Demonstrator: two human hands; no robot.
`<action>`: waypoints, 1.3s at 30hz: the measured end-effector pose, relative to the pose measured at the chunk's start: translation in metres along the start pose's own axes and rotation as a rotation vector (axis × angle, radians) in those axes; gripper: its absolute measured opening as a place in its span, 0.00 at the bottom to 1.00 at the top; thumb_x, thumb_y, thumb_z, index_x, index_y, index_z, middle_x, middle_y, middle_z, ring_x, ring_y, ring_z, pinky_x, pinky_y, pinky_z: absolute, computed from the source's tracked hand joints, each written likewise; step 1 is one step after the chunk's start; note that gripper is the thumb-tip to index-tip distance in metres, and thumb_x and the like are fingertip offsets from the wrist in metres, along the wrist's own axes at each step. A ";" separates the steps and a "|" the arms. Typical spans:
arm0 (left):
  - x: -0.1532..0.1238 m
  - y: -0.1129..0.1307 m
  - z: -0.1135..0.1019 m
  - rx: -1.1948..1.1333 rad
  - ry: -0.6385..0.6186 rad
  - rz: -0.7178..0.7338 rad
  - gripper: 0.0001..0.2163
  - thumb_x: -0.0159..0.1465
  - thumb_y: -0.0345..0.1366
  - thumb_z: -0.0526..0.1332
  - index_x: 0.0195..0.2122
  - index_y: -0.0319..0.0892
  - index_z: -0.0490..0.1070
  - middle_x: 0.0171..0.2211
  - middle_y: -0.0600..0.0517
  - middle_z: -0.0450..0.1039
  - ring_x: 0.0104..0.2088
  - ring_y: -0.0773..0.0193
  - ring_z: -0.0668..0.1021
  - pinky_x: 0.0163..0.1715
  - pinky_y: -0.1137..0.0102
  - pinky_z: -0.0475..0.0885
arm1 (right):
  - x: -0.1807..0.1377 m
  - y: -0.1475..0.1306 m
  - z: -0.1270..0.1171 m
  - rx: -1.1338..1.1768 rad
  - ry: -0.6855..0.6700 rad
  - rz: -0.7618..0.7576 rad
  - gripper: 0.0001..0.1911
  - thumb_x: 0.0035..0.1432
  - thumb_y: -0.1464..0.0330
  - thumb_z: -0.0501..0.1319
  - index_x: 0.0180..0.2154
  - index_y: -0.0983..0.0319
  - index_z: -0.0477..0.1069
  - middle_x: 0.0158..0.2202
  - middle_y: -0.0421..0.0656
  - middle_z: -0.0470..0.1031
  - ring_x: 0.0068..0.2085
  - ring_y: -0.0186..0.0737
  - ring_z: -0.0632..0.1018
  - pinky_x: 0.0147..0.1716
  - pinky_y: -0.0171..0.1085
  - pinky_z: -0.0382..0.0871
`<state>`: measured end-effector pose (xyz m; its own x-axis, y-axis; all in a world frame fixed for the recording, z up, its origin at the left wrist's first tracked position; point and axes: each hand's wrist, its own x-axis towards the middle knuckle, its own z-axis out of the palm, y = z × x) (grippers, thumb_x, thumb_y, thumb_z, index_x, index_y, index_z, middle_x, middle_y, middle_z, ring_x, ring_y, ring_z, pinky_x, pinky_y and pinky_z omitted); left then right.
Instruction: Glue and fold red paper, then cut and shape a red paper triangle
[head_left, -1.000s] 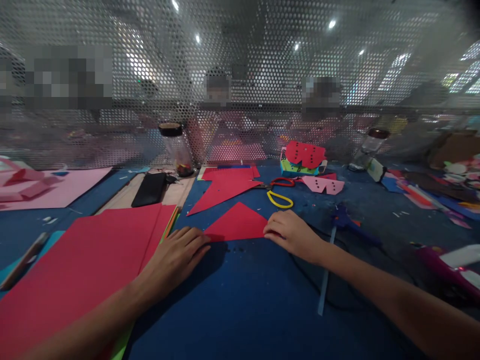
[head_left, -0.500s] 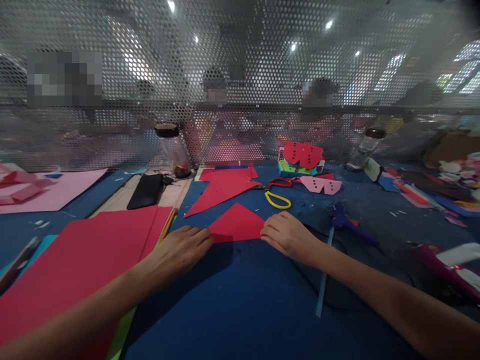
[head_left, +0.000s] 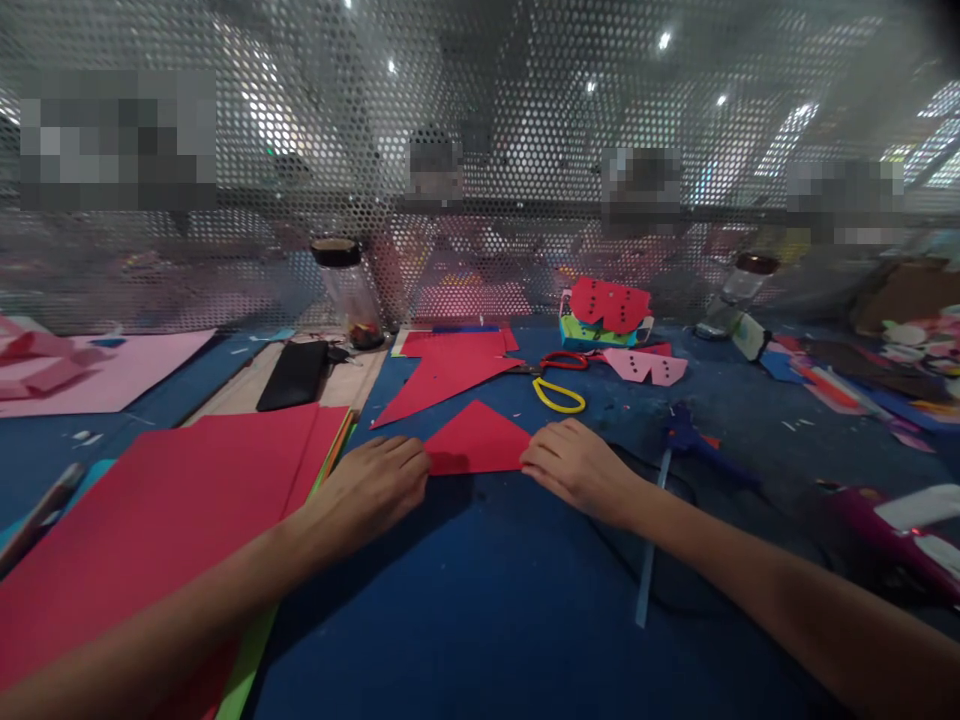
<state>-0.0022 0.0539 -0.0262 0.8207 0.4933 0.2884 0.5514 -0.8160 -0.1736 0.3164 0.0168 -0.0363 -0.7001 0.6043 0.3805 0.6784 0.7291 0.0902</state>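
A red paper triangle (head_left: 478,443) lies on the blue table with its point facing away from me and its straight edge towards me. My left hand (head_left: 388,480) is closed on its left corner, the thumb hidden. At the right corner, my right hand (head_left: 574,458) pinches the paper with fingers together. Just beyond the triangle lies a larger red paper piece (head_left: 442,378). Scissors (head_left: 559,393) with one red and one yellow handle rest behind my right hand. Under my left forearm spreads a stack of red paper sheets (head_left: 195,480).
A blue glue gun (head_left: 701,448) with a clear stick lies right of my right hand, a magenta one (head_left: 892,525) farther right. A black phone (head_left: 294,376), a glass jar (head_left: 352,295) and pink cut-outs (head_left: 645,366) stand or lie behind. Perforated metal screen (head_left: 480,240) closes the back.
My left hand's fingers have curled in slightly more at the left corner. The view has shifted a little; the right hand keeps its grip and the triangle stays in place.
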 end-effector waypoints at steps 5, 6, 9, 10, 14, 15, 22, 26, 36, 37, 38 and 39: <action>-0.002 0.001 -0.001 -0.113 -0.025 -0.073 0.09 0.70 0.29 0.52 0.34 0.41 0.68 0.33 0.50 0.70 0.35 0.60 0.74 0.36 0.64 0.68 | 0.002 -0.001 -0.002 -0.013 -0.010 -0.022 0.09 0.70 0.70 0.55 0.42 0.63 0.74 0.39 0.46 0.76 0.41 0.43 0.72 0.41 0.42 0.59; -0.002 0.001 0.000 -0.126 -0.031 -0.083 0.08 0.71 0.29 0.52 0.35 0.41 0.68 0.33 0.50 0.70 0.35 0.60 0.74 0.37 0.64 0.68 | 0.003 -0.001 -0.002 -0.011 -0.010 -0.021 0.09 0.70 0.70 0.55 0.42 0.63 0.74 0.39 0.46 0.76 0.41 0.43 0.72 0.41 0.42 0.59; -0.004 0.001 0.000 -0.166 -0.055 -0.097 0.09 0.71 0.29 0.51 0.36 0.41 0.69 0.34 0.50 0.70 0.37 0.59 0.75 0.37 0.64 0.68 | 0.002 0.000 -0.001 0.019 -0.009 -0.007 0.08 0.70 0.71 0.56 0.41 0.62 0.74 0.38 0.45 0.75 0.40 0.42 0.72 0.41 0.41 0.59; -0.004 0.001 0.000 -0.175 -0.063 -0.097 0.09 0.71 0.29 0.51 0.36 0.41 0.69 0.34 0.49 0.70 0.38 0.59 0.75 0.37 0.64 0.68 | 0.002 0.000 0.000 0.033 -0.008 -0.003 0.08 0.69 0.71 0.56 0.40 0.62 0.74 0.37 0.45 0.75 0.40 0.42 0.72 0.40 0.41 0.59; -0.006 0.001 0.000 -0.209 -0.081 -0.097 0.09 0.73 0.32 0.52 0.38 0.41 0.69 0.36 0.49 0.71 0.39 0.58 0.75 0.39 0.63 0.69 | 0.000 0.002 0.005 0.075 -0.003 0.004 0.08 0.69 0.70 0.56 0.40 0.62 0.74 0.37 0.44 0.75 0.40 0.41 0.72 0.40 0.41 0.58; -0.006 0.001 -0.001 -0.224 -0.081 -0.097 0.08 0.73 0.33 0.52 0.38 0.42 0.69 0.36 0.49 0.71 0.40 0.58 0.75 0.39 0.63 0.69 | 0.000 0.002 0.005 0.082 -0.003 0.008 0.08 0.69 0.71 0.56 0.39 0.62 0.74 0.37 0.44 0.75 0.40 0.41 0.72 0.39 0.41 0.58; -0.007 -0.001 0.002 -0.257 -0.047 -0.071 0.12 0.75 0.35 0.49 0.40 0.42 0.70 0.38 0.48 0.72 0.41 0.59 0.75 0.41 0.63 0.70 | 0.001 0.000 0.003 0.113 -0.001 0.032 0.08 0.69 0.72 0.56 0.38 0.62 0.73 0.36 0.44 0.75 0.39 0.41 0.72 0.39 0.40 0.57; -0.007 -0.001 0.004 -0.268 -0.037 -0.080 0.12 0.75 0.35 0.49 0.39 0.42 0.70 0.37 0.49 0.72 0.39 0.59 0.75 0.40 0.64 0.70 | 0.000 0.000 0.000 0.149 -0.026 0.048 0.07 0.69 0.70 0.57 0.40 0.62 0.73 0.38 0.45 0.76 0.41 0.42 0.72 0.40 0.41 0.58; -0.007 0.000 0.003 -0.380 -0.033 -0.158 0.12 0.74 0.35 0.51 0.36 0.42 0.71 0.36 0.49 0.73 0.37 0.60 0.75 0.39 0.65 0.70 | 0.001 -0.003 -0.003 0.182 -0.053 0.084 0.10 0.72 0.68 0.54 0.40 0.62 0.73 0.38 0.45 0.76 0.41 0.41 0.73 0.40 0.41 0.57; -0.007 0.000 0.003 -0.397 -0.039 -0.173 0.12 0.74 0.36 0.51 0.36 0.42 0.71 0.35 0.49 0.73 0.37 0.60 0.75 0.39 0.65 0.70 | 0.002 -0.003 -0.003 0.193 -0.055 0.094 0.10 0.72 0.68 0.54 0.39 0.62 0.73 0.38 0.44 0.76 0.41 0.41 0.73 0.40 0.41 0.57; -0.007 0.000 0.003 -0.413 -0.045 -0.189 0.11 0.74 0.36 0.52 0.36 0.42 0.71 0.36 0.50 0.73 0.38 0.60 0.75 0.40 0.65 0.70 | 0.002 -0.003 -0.003 0.201 -0.059 0.107 0.10 0.72 0.67 0.54 0.39 0.62 0.73 0.38 0.44 0.76 0.41 0.41 0.73 0.40 0.40 0.57; -0.007 -0.001 0.003 -0.430 -0.050 -0.204 0.11 0.73 0.36 0.52 0.36 0.42 0.71 0.36 0.50 0.73 0.38 0.60 0.75 0.40 0.65 0.70 | 0.002 -0.002 -0.003 0.207 -0.065 0.123 0.10 0.72 0.67 0.55 0.39 0.62 0.73 0.38 0.44 0.76 0.40 0.40 0.73 0.40 0.40 0.57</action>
<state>-0.0082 0.0519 -0.0311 0.7139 0.6618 0.2286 0.5989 -0.7463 0.2904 0.3141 0.0152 -0.0332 -0.6324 0.7071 0.3165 0.7040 0.6950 -0.1461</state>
